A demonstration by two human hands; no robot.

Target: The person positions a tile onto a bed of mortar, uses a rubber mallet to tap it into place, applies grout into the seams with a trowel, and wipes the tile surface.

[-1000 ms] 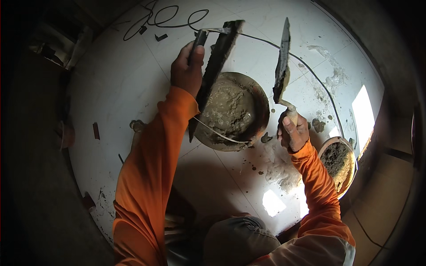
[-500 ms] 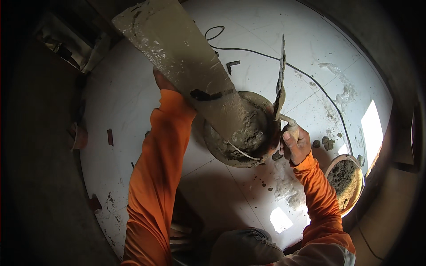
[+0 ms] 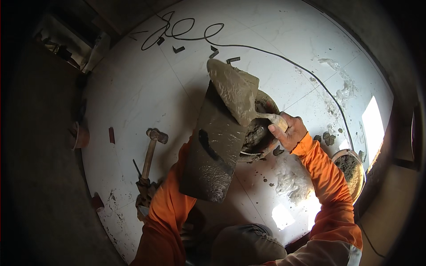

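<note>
A rectangular tile (image 3: pixel 199 164), coated with wet grey mortar, is tilted over a round bucket (image 3: pixel 271 101) of mortar. My left sleeve (image 3: pixel 166 201) runs up behind the tile. My left hand is hidden beneath it and supports it from below. In my right hand (image 3: pixel 292 131) is the pale handle of a trowel (image 3: pixel 234 91), fingers wrapped round it. The trowel's mortar-covered blade lies over the upper part of the tile, seemingly against its surface. Most of the bucket is hidden by tile and trowel; wet mortar (image 3: pixel 255 135) shows at its right side.
A hammer (image 3: pixel 153 148) lies on the white tiled floor to the left. Black cable (image 3: pixel 275 55) loops across the back, near small black angled pieces (image 3: pixel 179 49). At right stands a bucket (image 3: pixel 361 181) of dark material. Crumpled clear plastic (image 3: pixel 290 181) and mortar lumps (image 3: pixel 328 138) lie about.
The tile has swung down toward me and to the right, uncovering the cable loops and the hammer. My right hand has turned the trowel from upright to lying over the tile.
</note>
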